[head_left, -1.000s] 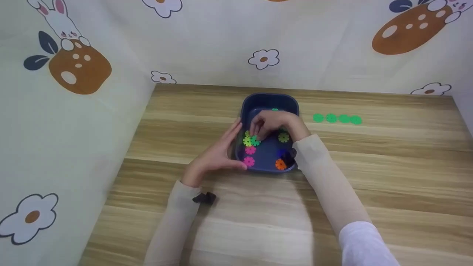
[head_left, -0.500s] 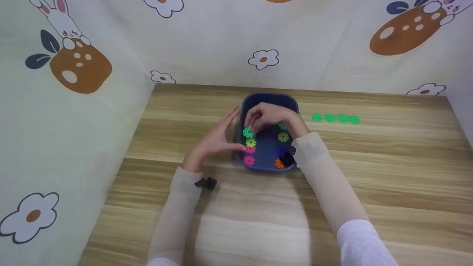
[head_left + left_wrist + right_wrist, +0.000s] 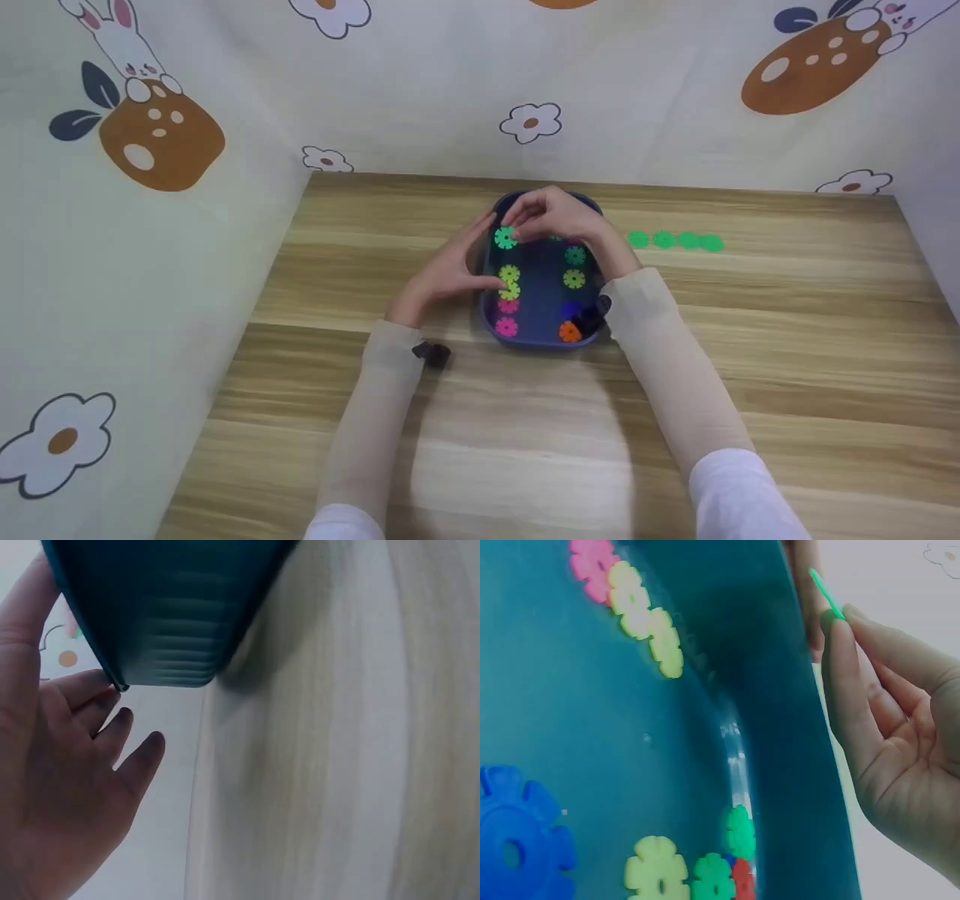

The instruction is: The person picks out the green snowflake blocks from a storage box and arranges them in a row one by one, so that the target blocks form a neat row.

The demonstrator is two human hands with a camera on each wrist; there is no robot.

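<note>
My right hand (image 3: 555,214) pinches a green snowflake disc (image 3: 506,238) between thumb and fingertips, over the far left part of a dark blue plastic bin (image 3: 541,344). In the right wrist view the disc (image 3: 826,594) appears edge-on, above the bin's rim. My left hand (image 3: 450,271) lies along the bin's left side, thumb over the rim and fingers spread fairly straight; the left wrist view shows its fingers (image 3: 97,742) beside the rim. Inside the bin are yellow discs (image 3: 509,274), pink discs (image 3: 506,327), an orange disc (image 3: 570,331) and a blue disc (image 3: 514,851).
Several green discs (image 3: 664,239) lie in a row on the wooden table (image 3: 750,337), right of the bin. More green and red pieces sit along the bin's right side. Patterned cloth walls (image 3: 420,90) stand behind and left of the table.
My right hand has lifted the green disc from the yellow discs toward the bin's far left corner. The left hand has slid farther along the left rim, away from the near corner.
</note>
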